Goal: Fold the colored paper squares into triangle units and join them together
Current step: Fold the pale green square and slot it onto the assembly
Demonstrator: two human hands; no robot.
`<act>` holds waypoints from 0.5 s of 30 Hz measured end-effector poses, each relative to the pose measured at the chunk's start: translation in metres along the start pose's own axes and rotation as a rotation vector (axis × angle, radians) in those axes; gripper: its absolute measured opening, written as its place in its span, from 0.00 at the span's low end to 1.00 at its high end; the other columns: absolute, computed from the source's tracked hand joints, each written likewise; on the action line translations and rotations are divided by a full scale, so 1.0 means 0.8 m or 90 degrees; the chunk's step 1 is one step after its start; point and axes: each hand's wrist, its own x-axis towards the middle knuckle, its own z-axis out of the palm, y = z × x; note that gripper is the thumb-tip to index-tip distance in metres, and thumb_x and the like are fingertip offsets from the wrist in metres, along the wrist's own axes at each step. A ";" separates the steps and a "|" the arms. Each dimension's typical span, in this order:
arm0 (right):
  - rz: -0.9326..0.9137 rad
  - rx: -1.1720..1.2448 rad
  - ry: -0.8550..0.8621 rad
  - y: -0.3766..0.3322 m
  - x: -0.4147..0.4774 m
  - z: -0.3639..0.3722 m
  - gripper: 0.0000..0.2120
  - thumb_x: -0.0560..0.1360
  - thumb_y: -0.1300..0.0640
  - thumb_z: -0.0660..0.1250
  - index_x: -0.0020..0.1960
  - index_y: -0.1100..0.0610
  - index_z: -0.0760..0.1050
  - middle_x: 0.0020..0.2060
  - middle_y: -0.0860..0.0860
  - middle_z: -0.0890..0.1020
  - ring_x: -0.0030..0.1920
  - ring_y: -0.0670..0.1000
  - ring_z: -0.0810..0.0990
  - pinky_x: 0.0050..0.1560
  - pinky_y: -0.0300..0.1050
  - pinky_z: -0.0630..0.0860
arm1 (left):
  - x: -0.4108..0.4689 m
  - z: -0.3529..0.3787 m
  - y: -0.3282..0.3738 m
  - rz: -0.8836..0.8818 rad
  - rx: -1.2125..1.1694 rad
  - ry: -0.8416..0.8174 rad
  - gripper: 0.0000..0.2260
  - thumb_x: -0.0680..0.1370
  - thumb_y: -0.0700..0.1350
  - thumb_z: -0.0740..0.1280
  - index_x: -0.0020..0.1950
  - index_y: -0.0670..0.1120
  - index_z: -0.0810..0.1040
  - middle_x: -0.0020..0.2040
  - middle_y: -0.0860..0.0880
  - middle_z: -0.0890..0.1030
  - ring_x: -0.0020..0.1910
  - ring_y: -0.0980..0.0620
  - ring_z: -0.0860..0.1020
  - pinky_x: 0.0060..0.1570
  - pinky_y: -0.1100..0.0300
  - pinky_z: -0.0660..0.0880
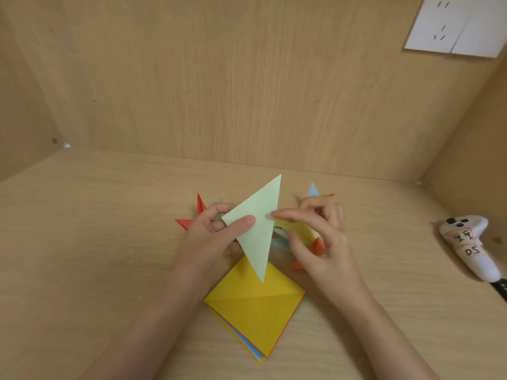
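Left hand (211, 235) pinches a pale green triangle (258, 229); right hand (330, 237) grips the joined units (319, 246), forefinger touching the triangle's right edge.

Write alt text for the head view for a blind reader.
A person's left hand pinches a pale green folded paper triangle while the right hand grips a cluster of joined red, blue, orange and yellow paper units beside it. Under the hands lies a stack of coloured paper squares, yellow on top, on a wooden table; a white handheld controller rests at right.
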 end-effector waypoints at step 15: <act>0.091 0.230 0.002 0.001 0.003 -0.003 0.03 0.68 0.61 0.74 0.40 0.54 0.83 0.41 0.49 0.84 0.45 0.48 0.82 0.48 0.38 0.75 | -0.006 0.001 0.005 -0.072 -0.010 -0.155 0.09 0.76 0.38 0.62 0.54 0.39 0.78 0.46 0.41 0.85 0.43 0.48 0.84 0.36 0.62 0.80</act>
